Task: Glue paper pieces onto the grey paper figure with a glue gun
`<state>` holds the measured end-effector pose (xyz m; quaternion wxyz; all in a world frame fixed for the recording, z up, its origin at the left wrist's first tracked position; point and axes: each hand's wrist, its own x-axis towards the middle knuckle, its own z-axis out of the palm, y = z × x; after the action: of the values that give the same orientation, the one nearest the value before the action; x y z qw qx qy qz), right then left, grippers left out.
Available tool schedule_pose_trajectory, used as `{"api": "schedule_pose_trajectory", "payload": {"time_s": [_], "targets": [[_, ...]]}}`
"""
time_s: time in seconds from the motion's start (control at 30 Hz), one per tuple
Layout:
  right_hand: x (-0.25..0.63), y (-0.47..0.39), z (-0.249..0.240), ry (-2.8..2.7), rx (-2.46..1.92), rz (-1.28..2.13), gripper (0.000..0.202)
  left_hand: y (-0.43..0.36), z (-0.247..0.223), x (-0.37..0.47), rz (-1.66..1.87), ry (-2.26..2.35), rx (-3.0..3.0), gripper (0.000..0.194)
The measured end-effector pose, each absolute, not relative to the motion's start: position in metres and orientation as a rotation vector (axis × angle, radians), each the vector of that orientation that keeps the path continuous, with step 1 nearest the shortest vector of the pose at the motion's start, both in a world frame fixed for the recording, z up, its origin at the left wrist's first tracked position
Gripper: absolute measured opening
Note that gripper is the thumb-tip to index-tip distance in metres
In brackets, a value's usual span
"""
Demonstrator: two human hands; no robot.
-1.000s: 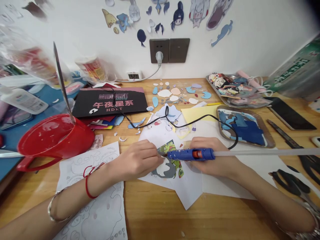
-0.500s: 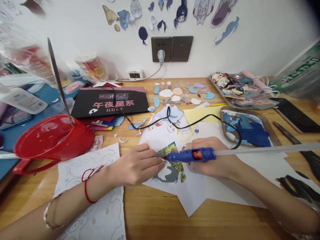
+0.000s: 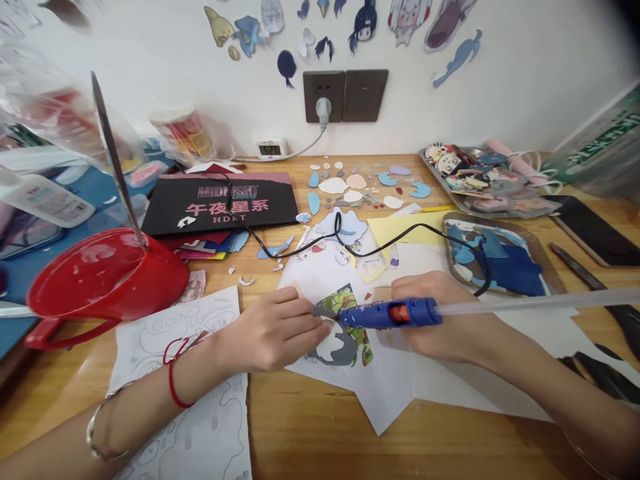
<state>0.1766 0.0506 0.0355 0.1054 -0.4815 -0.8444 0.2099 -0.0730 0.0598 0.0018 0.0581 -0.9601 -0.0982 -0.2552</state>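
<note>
**Two hands with a blue hot-glue gun over paper cutouts on a wooden desk**

A person's bare left hand (image 3: 280,330), a red string bracelet (image 3: 175,383) at its wrist, has its fingers curled together, pinching a small grey piece (image 3: 321,311) at the fingertips. The right hand (image 3: 453,333) is wrapped around a blue hot-glue gun (image 3: 415,312), held level with its nozzle pointing left, close to that piece; whether they touch cannot be told. A translucent glue stick (image 3: 530,303) extends from the gun's back end toward the right.

Beneath the gun, a grey-and-white cutout (image 3: 345,352) and a green patterned picture (image 3: 361,333) overlap on white paper (image 3: 383,403). A pencil-drawn sheet (image 3: 215,420) lies under the left forearm.

At left stands a red cup (image 3: 163,267), near a black box (image 3: 225,223) lettered "MIDNIGHT". Small paper shapes (image 3: 333,186) are scattered behind the papers. At right are a tray (image 3: 547,267) of blue scraps, a phone (image 3: 597,230) and black-handled scissors (image 3: 603,377), partly hidden by the right forearm.
</note>
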Motion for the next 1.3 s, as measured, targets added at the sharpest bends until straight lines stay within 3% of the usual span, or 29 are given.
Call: {"api": "schedule_pose_trajectory", "payload": {"time_s": [0.43,0.67,0.93,1.1,1.3], "targets": [[0.201,0.031,0.028,-2.487,-1.247,0.689,0.004,0.060,0.001,-0.071,-0.724,-0.571,-2.970,0.009],[0.214,0.025,0.021,-2.428,-1.139,0.676,0.011,0.061,0.002,-0.069,-0.559,-0.832,-3.203,0.017],[0.223,0.018,0.012,-2.391,-1.084,0.568,0.023,0.059,-0.002,-0.071,-0.574,-0.783,-3.172,0.019],[0.226,0.018,0.012,-2.371,-1.066,0.525,0.032,0.060,-0.001,-0.073,-0.860,-0.781,-3.161,0.013],[0.229,0.018,0.016,-2.342,-1.048,0.460,0.031,0.062,0.010,-0.073,-0.682,-0.665,-3.350,0.010]]}}
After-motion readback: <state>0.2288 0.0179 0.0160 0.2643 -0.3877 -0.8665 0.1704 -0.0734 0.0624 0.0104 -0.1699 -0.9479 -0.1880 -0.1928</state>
